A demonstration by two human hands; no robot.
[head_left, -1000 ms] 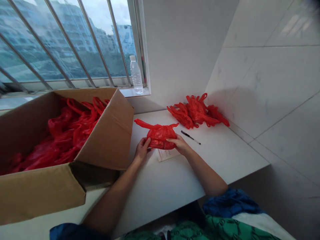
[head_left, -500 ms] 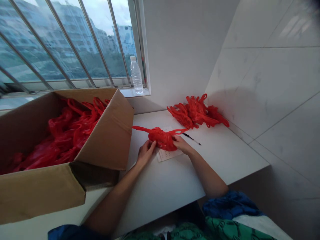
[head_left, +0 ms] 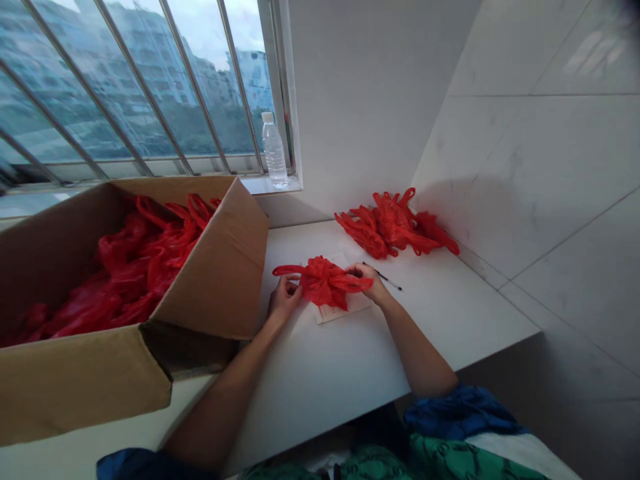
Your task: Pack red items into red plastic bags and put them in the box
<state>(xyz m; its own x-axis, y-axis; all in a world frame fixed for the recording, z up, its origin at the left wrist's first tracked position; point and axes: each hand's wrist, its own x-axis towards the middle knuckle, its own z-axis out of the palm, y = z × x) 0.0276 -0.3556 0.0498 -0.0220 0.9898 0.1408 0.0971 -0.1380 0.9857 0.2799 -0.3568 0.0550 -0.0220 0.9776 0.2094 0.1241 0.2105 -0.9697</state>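
A crumpled red plastic bag (head_left: 325, 283) is between my two hands, above a sheet of printed paper (head_left: 345, 313) on the white table. Its handle loops stick out to the left and right. My left hand (head_left: 285, 298) grips the bag at its left side, thumb and fingers bent near the left loop. On the other side my right hand (head_left: 369, 279) is closed on the bag by its right loop, which partly covers the fingers. A black pen (head_left: 390, 280) lies on the table just beyond my right hand.
To the left stands a large open cardboard box (head_left: 215, 267) holding many red plastic bags (head_left: 135, 260). A pile of knotted-looking red bags (head_left: 395, 227) lies at the table's back right, against the wall. A clear bottle (head_left: 274, 150) stands on the sill of the barred window.
The bag has turned and bunched up between my hands, its right loop now lying lower and across my right fingers. My left hand has shifted slightly left, and my right hand slightly right.
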